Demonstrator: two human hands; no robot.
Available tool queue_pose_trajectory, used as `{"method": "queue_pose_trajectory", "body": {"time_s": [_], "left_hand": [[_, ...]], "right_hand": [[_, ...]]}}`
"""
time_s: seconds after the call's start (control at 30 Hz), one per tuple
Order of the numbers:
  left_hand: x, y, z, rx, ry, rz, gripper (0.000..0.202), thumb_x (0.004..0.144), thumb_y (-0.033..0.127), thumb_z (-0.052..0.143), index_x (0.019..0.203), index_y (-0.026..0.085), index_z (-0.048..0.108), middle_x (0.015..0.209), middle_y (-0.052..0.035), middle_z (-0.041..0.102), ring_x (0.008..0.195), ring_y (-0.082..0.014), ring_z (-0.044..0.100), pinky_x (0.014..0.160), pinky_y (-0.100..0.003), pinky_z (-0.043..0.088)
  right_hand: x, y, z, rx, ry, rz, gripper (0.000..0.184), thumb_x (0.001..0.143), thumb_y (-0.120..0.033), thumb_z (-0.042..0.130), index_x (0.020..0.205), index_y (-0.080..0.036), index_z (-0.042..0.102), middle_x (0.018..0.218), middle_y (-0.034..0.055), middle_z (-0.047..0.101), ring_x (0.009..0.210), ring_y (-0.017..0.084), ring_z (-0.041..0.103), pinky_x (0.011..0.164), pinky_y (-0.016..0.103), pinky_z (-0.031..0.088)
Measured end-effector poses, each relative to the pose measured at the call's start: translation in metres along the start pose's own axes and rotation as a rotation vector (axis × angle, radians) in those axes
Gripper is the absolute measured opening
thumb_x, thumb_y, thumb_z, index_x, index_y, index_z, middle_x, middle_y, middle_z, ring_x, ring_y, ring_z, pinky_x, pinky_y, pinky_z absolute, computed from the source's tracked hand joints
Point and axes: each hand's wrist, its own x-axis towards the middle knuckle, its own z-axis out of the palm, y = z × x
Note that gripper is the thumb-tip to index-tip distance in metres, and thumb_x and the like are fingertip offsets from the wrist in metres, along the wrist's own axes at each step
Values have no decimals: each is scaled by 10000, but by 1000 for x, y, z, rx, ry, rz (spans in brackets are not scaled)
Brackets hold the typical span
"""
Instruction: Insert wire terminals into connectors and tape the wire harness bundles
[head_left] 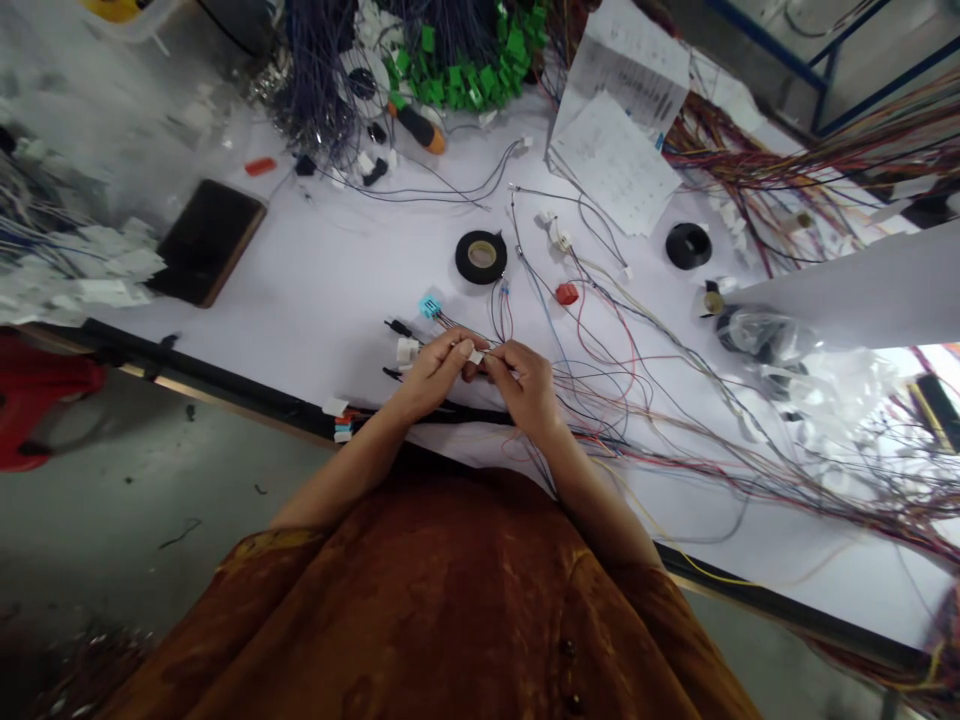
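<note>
My left hand (436, 372) pinches a small white connector (475, 356) between thumb and fingers. Right beside it, my right hand (525, 382) is closed at the connector's other side, its fingertips on what looks like a thin wire. Around the hands lie a light-blue connector (430, 307), a white connector (407, 349) and a black plug (398, 327). A bundle of thin wires (645, 410) runs from under my hands off to the right. Just beyond them rests a roll of black tape (481, 257), and a red connector (566, 293) sits farther right.
A dark phone-like slab (208, 242) lies at left, near white connectors (90, 265). Green connectors (469, 80) on wires and an orange-black screwdriver (418, 127) are at the back. Papers (619, 150), another black tape roll (688, 246) and plastic bags (817, 360) stand right.
</note>
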Motion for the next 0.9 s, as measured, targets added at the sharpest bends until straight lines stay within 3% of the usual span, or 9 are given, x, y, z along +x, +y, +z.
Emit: {"method": "queue_pose_trajectory", "body": {"time_s": [0.17,0.37,0.5,0.6,0.7,0.77,0.83,0.9], "left_hand": [[0,0,-4,-10,1,-5,403,932,568,524,906,180,629,596,20,519,568,-115,512,585,-254,423],[-1,4,-5,42,56,9,376,937,545,533,914,185,638,601,21,511,581,-113,509,596,-253,418],[4,17,-32,58,84,4,363,938,530,533,948,181,633,633,15,523,583,-114,525,597,-253,434],[17,16,-65,233,64,52,373,869,457,641,1129,193,597,872,-37,627,773,-157,608,722,-297,492],[33,4,-87,610,-2,132,446,714,275,755,1129,192,613,1148,-107,634,1078,-263,579,962,-417,443],[42,-3,-91,797,-52,155,360,671,190,739,1018,184,644,1171,-127,638,1139,-310,546,1036,-463,375],[47,-4,-89,847,-60,147,275,680,167,709,946,185,643,1078,-114,663,1072,-305,567,996,-452,393],[49,2,-85,759,-42,95,233,704,191,706,924,187,630,940,-73,665,918,-254,597,865,-388,453]], "right_hand": [[1,-1,0,11,7,51,264,950,-293,540,712,-198,603,683,-1,601,656,122,542,655,267,413],[-5,-2,-4,-4,-63,55,183,952,-315,545,878,-201,667,746,6,653,676,131,575,662,264,434],[0,-3,-9,-48,-104,-33,215,970,-270,494,857,-204,665,860,47,696,820,163,637,756,285,466],[15,2,-8,-64,-18,-45,229,968,-261,486,809,-206,643,828,43,677,806,159,627,758,284,459],[37,16,5,-61,133,-46,248,956,-242,475,758,-196,618,798,41,636,798,154,599,774,283,449],[50,26,20,-63,170,-37,237,939,-236,482,740,-192,605,793,41,620,809,158,591,790,286,445],[57,35,35,-35,154,10,223,934,-248,479,747,-195,588,783,31,619,792,155,600,772,282,447],[58,37,44,40,111,83,221,951,-284,454,783,-202,570,772,10,622,697,134,608,702,265,449]]}}
